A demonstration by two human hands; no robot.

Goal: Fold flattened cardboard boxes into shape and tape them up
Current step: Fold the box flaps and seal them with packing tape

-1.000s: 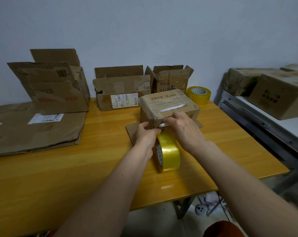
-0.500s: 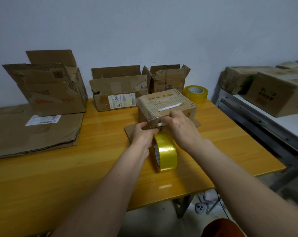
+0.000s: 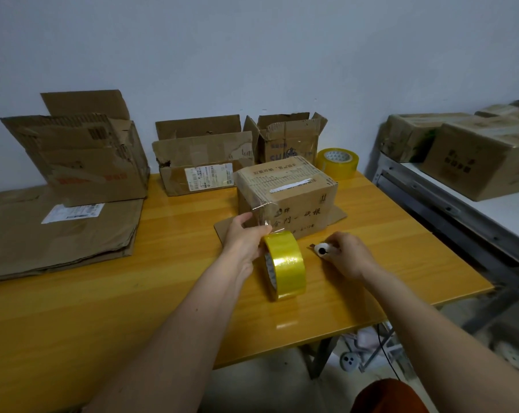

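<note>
A small closed cardboard box stands on a flat piece of cardboard in the middle of the yellow table. A clear strip of tape runs from the box's near corner down to a yellow tape roll standing on edge in front of it. My left hand grips the roll at its top left, by the strip. To the right, my right hand holds a small white cutter low over the table, its blade pointing left.
Three open boxes line the wall. Flattened cardboard lies at the left. A second tape roll sits behind the small box. Taped boxes rest on a metal shelf at the right.
My right hand has left the box's front edge and now holds a cutter over the table at the right. The tape roll has pulled back from the box, and a strip now shows.
</note>
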